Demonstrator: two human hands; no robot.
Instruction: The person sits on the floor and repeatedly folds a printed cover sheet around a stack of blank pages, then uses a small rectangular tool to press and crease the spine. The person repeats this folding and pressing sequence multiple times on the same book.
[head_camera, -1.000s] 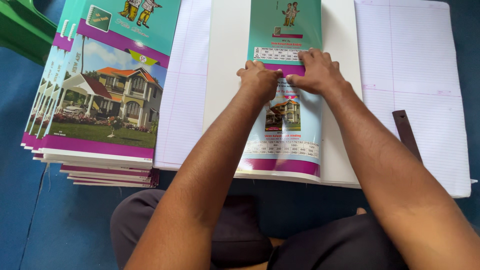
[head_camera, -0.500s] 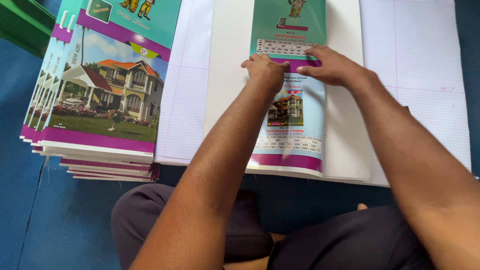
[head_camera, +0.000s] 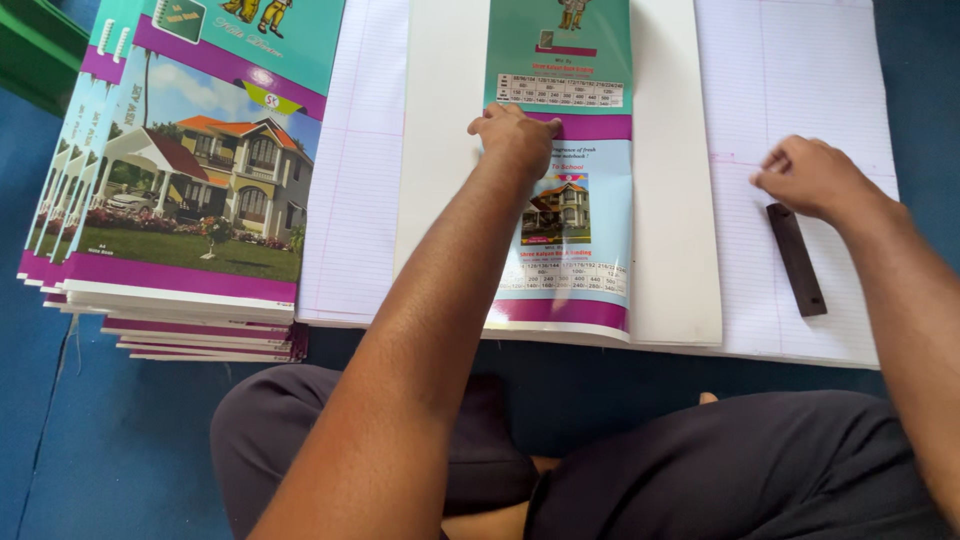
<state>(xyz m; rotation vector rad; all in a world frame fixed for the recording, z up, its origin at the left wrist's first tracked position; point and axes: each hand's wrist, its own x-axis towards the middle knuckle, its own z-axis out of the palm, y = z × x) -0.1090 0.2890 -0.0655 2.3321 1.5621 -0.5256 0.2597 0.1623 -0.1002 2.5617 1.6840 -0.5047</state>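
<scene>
My left hand (head_camera: 518, 135) presses down on the left edge of a folded notebook cover (head_camera: 585, 110), teal and purple with a small house picture, lying on white card (head_camera: 672, 200). My right hand (head_camera: 812, 177) hovers with curled fingers over the ruled paper (head_camera: 800, 90) to the right, just above the top end of a dark flat bar (head_camera: 796, 258). Whether the fingers touch the bar I cannot tell.
A stack of notebooks (head_camera: 190, 180) with house pictures on their covers lies at the left on the blue floor (head_camera: 90, 430). A ruled sheet (head_camera: 355, 170) shows between the stack and the white card. My crossed legs (head_camera: 720, 470) sit at the near edge.
My right hand has left the cover and moved right to the dark bar. My left hand stays pressed on the cover.
</scene>
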